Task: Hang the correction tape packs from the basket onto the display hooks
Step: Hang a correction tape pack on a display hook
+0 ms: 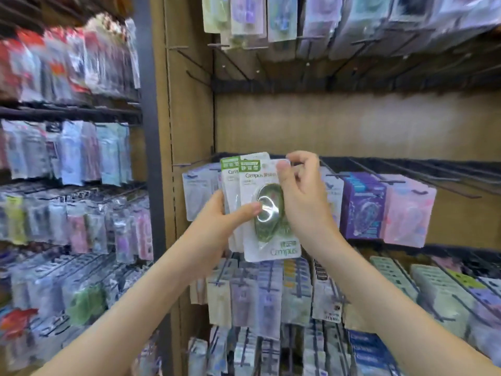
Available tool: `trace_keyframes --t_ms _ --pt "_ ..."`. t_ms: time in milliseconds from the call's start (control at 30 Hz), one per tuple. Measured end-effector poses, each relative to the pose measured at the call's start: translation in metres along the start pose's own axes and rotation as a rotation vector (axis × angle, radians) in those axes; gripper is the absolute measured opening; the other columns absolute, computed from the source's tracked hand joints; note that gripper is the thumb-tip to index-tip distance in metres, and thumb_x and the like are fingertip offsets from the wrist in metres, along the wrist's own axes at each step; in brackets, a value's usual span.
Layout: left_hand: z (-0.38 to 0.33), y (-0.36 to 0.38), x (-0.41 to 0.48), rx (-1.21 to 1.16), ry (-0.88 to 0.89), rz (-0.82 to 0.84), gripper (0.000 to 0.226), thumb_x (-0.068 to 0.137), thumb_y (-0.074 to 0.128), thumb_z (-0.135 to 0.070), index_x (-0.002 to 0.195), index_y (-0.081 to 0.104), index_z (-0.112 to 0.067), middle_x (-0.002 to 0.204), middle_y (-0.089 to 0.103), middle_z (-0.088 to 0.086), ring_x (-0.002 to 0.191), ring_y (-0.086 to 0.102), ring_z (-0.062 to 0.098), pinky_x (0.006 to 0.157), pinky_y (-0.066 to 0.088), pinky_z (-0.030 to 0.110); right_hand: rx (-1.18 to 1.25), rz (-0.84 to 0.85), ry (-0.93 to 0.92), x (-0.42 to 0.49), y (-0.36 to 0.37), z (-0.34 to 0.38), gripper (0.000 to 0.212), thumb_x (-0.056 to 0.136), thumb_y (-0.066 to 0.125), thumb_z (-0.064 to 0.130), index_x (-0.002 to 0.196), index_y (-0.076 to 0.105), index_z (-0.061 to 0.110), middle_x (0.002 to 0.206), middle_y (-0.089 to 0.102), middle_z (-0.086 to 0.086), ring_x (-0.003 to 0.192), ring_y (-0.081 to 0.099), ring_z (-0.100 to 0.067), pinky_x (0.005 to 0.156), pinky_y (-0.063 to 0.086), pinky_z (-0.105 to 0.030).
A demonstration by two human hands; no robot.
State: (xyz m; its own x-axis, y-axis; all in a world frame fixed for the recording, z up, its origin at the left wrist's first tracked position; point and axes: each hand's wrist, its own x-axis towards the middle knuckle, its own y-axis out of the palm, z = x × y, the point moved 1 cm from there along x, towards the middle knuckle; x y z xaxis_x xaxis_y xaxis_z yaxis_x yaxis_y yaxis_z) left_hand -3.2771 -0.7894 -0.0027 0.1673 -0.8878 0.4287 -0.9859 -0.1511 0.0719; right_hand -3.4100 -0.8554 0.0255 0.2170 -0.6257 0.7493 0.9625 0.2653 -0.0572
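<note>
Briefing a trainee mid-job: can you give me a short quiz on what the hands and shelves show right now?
1. True or false: the left hand holds only one of the correction tape packs.
2. Where does the right hand pinch the front pack? A) bottom edge B) top right corner C) blister
3. Fill in: the packs hanging beside the pink packs are ____.
Key: 1 false, several are stacked; 2 B; 3 purple packs.

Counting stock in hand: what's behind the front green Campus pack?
At least one more green-labelled pack sits behind the front pack, fanned leftward, held by the left hand. Anything further back is covered.
</note>
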Motion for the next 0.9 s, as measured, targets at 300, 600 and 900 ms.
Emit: trace_keyframes --t_ms 300,600,900 --pt "-0.091 -0.07 0.061 0.023 0.201 0.019 0.085 0.066 0.08 -0.051 0.136 0.046 -0.016 0.125 0.066 0.008 0.111 0.066 0.03 0.083 0.058 0.043 0.274 0.41 -0.044 0.087 0.058 0.041 0.061 0.081 0.072 0.029 0.125 0.032 0.042 0.121 0.054 0.014 0.105 0.063 -0.005 0.081 0.055 -0.026" --pt "-0.108 -0.124 0.089 -0.121 0.252 0.065 0.046 0.085 0.055 -0.026 0.129 0.052 -0.014 0.113 0.072 0.008 0.095 0.072 0.025 0.065 0.059 0.034 0.482 0.343 -0.009 0.122 0.113 0.036 0.065 0.072 0.072 0.027 0.126 0.037 0.036 0.11 0.07 0.005 0.1 0.069 -0.019 0.074 0.055 -0.029" --pt "-0.11 -0.207 0.116 -0.133 0.432 -0.176 0.021 0.092 0.055 -0.018 0.112 0.06 -0.017 0.097 0.076 0.001 0.084 0.073 0.017 0.059 0.057 0.027 0.284 0.128 0.033 0.157 0.138 0.01 0.052 0.084 0.069 0.006 0.12 0.039 0.029 0.115 0.066 -0.006 0.09 0.071 -0.016 0.066 0.056 -0.025"
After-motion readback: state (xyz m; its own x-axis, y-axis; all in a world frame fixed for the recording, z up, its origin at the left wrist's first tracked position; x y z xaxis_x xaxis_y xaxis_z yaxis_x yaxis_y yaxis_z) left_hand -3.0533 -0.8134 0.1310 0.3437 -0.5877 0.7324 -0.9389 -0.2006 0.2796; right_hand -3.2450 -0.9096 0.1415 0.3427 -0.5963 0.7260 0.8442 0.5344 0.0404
